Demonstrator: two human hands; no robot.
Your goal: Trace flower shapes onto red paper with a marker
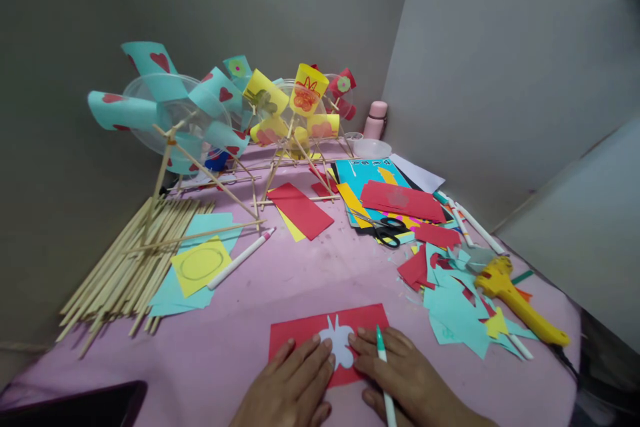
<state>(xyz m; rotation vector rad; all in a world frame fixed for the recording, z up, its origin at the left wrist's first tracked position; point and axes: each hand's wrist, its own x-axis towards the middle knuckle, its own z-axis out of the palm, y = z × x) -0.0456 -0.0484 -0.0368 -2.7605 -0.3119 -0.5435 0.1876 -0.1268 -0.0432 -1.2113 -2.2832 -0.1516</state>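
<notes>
A white butterfly-shaped paper cutout [339, 341] lies on a sheet of red paper [287, 331] at the near edge of the table. Flat on the paper's left part rests my left hand [293, 383], its fingertips against the cutout's left wing. My right hand [403, 373] presses fingertips on the cutout's right wing while holding a white felt-tip pen [383, 351]. The pen's green end points up and away from the paper.
Scissors [387, 230] lie beside stacked red paper strips [400, 200]. A yellow glue gun [520, 303] and paper scraps [457, 307] are on the right. Bamboo sticks [115, 273] lie left; paper pinwheels [175, 113] stand behind. A dark device [75, 407] sits near left.
</notes>
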